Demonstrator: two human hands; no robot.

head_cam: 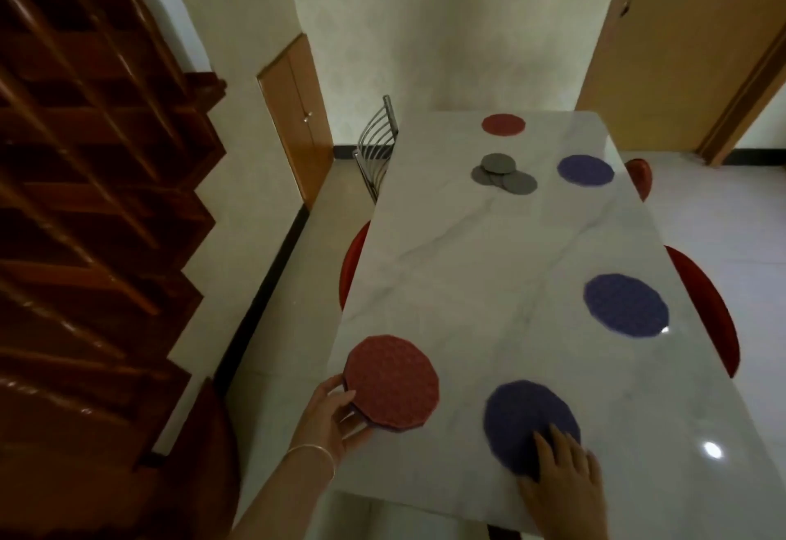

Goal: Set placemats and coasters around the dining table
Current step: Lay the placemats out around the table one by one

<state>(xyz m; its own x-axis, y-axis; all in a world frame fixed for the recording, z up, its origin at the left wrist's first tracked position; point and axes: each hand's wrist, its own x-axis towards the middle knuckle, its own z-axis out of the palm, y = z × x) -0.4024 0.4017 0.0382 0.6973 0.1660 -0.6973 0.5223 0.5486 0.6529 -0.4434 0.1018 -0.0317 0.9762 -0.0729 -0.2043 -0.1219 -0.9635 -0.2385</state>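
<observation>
Round placemats lie on a white marble table (489, 267). My left hand (336, 416) grips the near edge of a small stack of mats, red one on top (393, 382), at the table's near left corner. My right hand (561, 480) rests with straight fingers on a purple mat (527, 420) at the near end. Two more purple mats lie along the right side, one at mid-table (625, 305) and one farther back (586, 170). A red mat (503, 124) sits at the far end. Several grey coasters (502, 173) lie in a loose overlapping pile near the far end.
Red chairs are tucked in at the right side (710, 310) and the left side (351, 263), and a metal-backed chair (376, 144) stands at the far left corner. A dark wooden staircase (85, 199) rises on the left. A wooden door (680, 50) is at the back right.
</observation>
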